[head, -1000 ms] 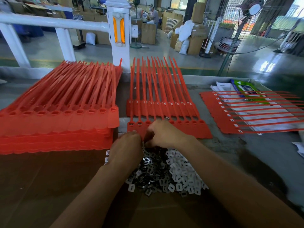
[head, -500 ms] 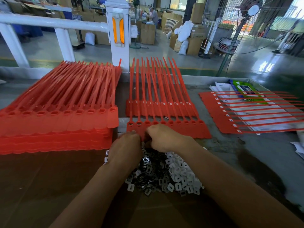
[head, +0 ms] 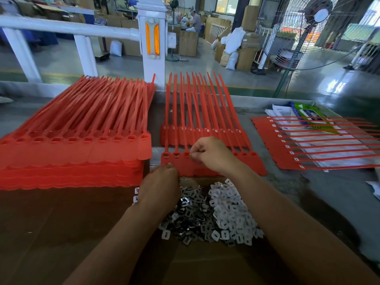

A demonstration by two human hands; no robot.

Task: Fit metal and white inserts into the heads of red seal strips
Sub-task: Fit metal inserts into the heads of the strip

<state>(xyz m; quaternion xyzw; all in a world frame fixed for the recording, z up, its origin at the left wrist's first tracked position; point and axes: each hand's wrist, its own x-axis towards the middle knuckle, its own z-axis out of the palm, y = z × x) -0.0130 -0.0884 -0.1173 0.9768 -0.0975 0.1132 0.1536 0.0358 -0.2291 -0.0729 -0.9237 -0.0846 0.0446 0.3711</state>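
Red plastic seal strips (head: 205, 128): joined sheet, mid-worktop (head: 292, 182). Right hand (head: 211, 155): fingers pinched at third head, contents indiscernible. Left hand (head: 160, 183): fingers curled at sheet's near edge, hold unclear. Silvery metal inserts (head: 189, 210) and white square plastic inserts (head: 230, 212) heaped alongside.

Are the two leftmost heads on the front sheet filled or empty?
Filled, it seems: both leftmost heads show something dark and glinting in their sockets, while the right-end heads look plain red.

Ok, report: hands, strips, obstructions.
Right hand pinching at front strips, third head; contents hidden. Left hand at their near edge, grip unclear. Two heads fitted. Nothing blocking.
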